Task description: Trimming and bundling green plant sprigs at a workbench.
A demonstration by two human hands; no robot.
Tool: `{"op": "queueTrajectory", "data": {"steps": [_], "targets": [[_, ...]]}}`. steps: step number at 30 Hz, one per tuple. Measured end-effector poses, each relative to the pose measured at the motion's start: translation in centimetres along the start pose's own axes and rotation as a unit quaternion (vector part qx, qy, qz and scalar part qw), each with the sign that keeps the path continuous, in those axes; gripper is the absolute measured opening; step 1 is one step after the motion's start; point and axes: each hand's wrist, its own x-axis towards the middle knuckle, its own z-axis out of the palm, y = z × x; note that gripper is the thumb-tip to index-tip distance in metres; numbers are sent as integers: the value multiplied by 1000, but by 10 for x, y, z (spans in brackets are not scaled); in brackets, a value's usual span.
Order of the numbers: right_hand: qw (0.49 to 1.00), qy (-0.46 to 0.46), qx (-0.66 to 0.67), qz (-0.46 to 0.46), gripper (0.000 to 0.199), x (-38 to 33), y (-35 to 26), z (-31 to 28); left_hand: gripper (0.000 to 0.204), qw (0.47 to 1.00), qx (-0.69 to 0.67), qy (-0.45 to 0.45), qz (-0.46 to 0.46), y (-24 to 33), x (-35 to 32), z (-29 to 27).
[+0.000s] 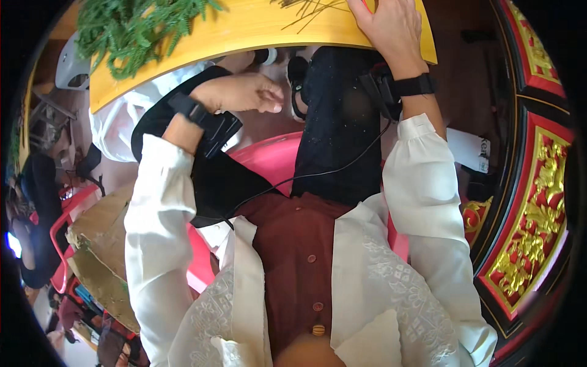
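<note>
My left hand (243, 93) hangs over my lap, below the front edge of the yellow table (269, 27). Its fingers curl in toward the thumb, and whatever they may hold does not show. On the table's right end is my right hand (394, 30), its fingertips cut off by the top of the picture. A small red piece (369, 5) shows between its thumb and fingers; its kind cannot be made out. Left of this hand lie thin brown wire-like sticks (309, 11). Green artificial fir sprigs (137, 30) are heaped at the table's left end.
A black cable (324, 174) runs across my lap between the wrist devices. White plastic bags (113, 131) hang under the table's left side. A torn cardboard box (104, 244) and a red chair (58, 238) stand at left. Carved red-and-gold panels (532, 220) line the right.
</note>
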Motion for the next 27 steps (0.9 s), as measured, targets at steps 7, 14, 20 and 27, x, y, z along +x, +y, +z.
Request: {"op": "queueTrajectory", "data": {"steps": [7, 14, 20, 27], "targets": [[993, -16, 91, 73, 40, 12, -12, -27, 39, 943, 294, -86, -127, -145, 91, 27], [975, 16, 207, 77, 30, -40, -39, -54, 29, 890, 250, 288, -247, -321, 79, 114], [967, -84, 200, 136, 27, -53, -20, -62, 28, 915, 200, 246, -249, -299, 56, 151], [956, -149, 253, 8, 41, -42, -3, -66, 28, 922, 150, 221, -279, -276, 45, 157]]}}
